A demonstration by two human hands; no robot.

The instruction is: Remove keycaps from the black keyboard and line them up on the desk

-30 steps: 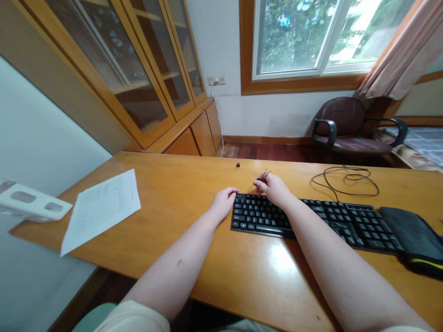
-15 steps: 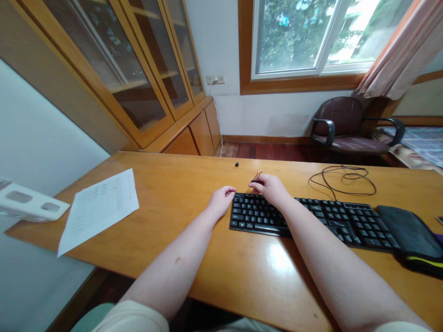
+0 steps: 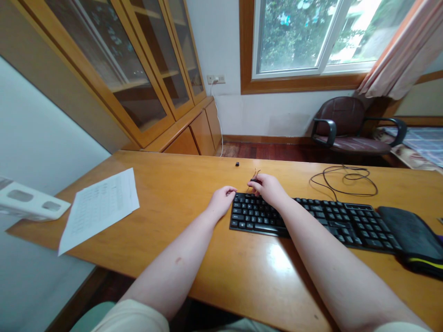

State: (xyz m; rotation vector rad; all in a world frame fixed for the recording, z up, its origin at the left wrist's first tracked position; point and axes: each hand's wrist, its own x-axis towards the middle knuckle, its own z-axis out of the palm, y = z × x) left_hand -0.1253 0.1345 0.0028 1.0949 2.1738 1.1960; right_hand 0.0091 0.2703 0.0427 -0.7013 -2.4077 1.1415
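A black keyboard lies on the wooden desk in front of me. My left hand is at its upper left corner, fingers curled and pressed against the edge. Over the top row of keys, my right hand pinches a small keycap puller with a dark middle and thin copper-coloured wires. Two wire ends stick up past the fingers; the lower ends are partly hidden by the hand. A small black keycap rests on the desk beyond the keyboard, apart from both hands.
Right of the keyboard lies a black case with yellow trim. A coiled black cable is behind the keyboard. Printed paper sheets and a white plastic object are at the left. An office chair stands beyond the desk.
My right hand has shifted very slightly left with the keycap puller, whose wires look a little differently angled. The left hand stays at the keyboard corner.
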